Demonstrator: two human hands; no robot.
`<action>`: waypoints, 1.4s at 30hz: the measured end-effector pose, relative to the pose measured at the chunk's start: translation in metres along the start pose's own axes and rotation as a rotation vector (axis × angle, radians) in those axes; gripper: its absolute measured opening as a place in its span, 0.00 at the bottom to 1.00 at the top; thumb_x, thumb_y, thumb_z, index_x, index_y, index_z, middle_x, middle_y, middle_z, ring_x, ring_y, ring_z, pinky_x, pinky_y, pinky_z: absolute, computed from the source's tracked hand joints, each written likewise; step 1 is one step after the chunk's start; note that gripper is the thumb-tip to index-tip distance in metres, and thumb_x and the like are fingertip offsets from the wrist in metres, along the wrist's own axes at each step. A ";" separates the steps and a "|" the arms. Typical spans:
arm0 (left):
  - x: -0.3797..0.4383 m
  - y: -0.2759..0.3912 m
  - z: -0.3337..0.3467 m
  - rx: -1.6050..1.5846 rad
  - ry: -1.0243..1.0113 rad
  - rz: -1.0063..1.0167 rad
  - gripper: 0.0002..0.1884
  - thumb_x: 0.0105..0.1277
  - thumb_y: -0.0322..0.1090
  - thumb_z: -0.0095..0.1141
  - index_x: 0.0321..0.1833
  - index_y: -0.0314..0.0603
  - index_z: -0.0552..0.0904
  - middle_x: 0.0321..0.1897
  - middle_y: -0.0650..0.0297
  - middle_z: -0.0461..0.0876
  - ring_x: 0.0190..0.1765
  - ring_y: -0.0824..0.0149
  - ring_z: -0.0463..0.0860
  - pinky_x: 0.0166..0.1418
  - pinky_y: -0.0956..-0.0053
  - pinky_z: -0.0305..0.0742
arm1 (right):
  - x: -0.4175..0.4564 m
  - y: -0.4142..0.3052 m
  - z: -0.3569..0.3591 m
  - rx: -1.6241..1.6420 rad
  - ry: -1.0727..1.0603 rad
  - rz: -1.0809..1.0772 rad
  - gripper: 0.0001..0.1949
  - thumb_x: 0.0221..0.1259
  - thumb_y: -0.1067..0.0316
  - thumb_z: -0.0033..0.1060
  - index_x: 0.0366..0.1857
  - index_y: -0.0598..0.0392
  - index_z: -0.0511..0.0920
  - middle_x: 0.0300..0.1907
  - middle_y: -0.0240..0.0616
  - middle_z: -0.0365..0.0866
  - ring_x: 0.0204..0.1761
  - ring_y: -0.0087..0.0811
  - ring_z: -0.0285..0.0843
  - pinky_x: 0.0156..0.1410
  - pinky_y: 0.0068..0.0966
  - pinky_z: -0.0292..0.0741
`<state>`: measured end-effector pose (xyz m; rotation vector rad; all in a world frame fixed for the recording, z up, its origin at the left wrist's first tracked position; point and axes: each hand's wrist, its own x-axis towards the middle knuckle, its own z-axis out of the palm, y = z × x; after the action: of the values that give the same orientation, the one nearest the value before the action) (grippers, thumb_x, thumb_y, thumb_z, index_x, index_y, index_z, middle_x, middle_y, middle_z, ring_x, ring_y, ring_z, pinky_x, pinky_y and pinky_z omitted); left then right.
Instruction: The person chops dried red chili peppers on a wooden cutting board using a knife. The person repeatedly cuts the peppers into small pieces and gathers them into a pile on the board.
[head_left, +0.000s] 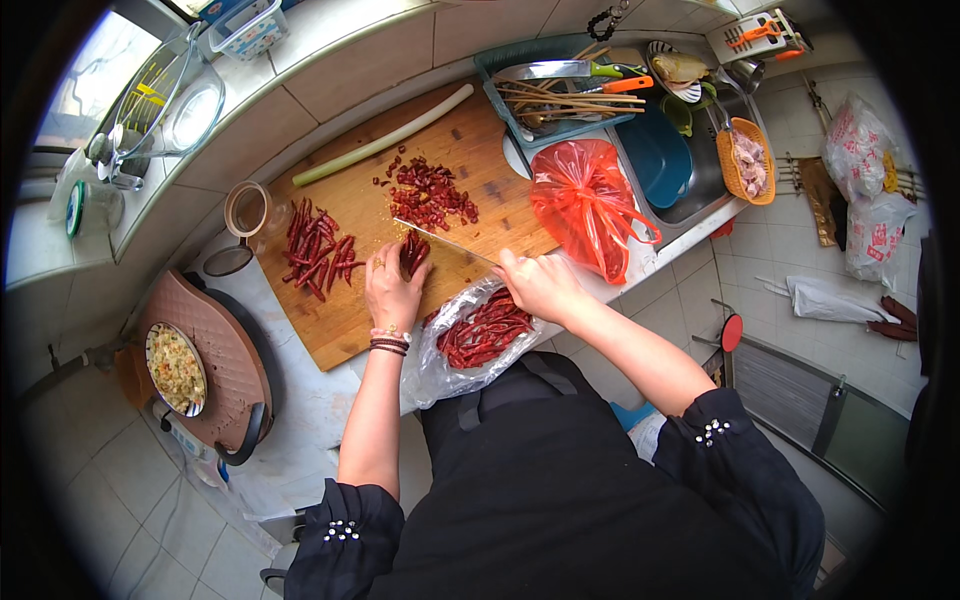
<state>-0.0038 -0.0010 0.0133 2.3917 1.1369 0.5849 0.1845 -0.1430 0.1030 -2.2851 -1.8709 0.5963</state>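
My left hand (396, 289) holds a small bunch of dried red chilies (414, 253) against the wooden cutting board (330, 334). In my right hand (541, 285) is the handle of a kitchen knife (446, 241), its blade pointing to the left just above the bunch. Cut chili pieces (431, 196) lie in a heap beyond the blade, with small seeds scattered about. Whole dried chilies (319, 251) are piled at the board's left. A clear plastic bag (439, 375) of more dried chilies stands open at the counter's front edge, below my right hand. A leek stalk (382, 139) lies along the board's back.
A red plastic bag (581, 195) sits at the board's right, near a teal basket (555, 127) holding chopsticks and knives. Beyond are the sink (705, 161) and an orange basket (750, 161) of raw meat. A glass jar (271, 217) and a plate of food (176, 367) are at left.
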 end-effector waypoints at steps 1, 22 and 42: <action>-0.001 0.002 0.000 -0.009 0.003 0.005 0.25 0.51 0.39 0.73 0.51 0.37 0.81 0.48 0.55 0.83 0.52 0.50 0.80 0.58 0.61 0.75 | 0.001 0.000 0.000 -0.015 -0.012 -0.005 0.13 0.71 0.60 0.49 0.35 0.59 0.69 0.17 0.51 0.79 0.22 0.53 0.81 0.28 0.47 0.76; -0.011 0.003 0.003 -0.088 0.103 -0.046 0.11 0.58 0.32 0.68 0.41 0.37 0.83 0.54 0.51 0.82 0.56 0.49 0.80 0.62 0.59 0.73 | 0.007 0.003 -0.003 -0.031 0.086 -0.001 0.11 0.71 0.59 0.51 0.35 0.55 0.68 0.14 0.49 0.76 0.19 0.51 0.78 0.23 0.45 0.73; -0.001 0.002 0.007 -0.124 0.096 -0.024 0.10 0.59 0.32 0.67 0.39 0.34 0.83 0.55 0.51 0.81 0.57 0.49 0.79 0.62 0.59 0.73 | 0.003 0.005 -0.003 -0.014 0.047 0.031 0.12 0.71 0.58 0.51 0.37 0.57 0.69 0.14 0.49 0.76 0.20 0.53 0.79 0.24 0.46 0.74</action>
<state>0.0005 -0.0045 0.0088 2.2634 1.1334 0.7473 0.1908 -0.1409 0.1032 -2.3195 -1.8276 0.5304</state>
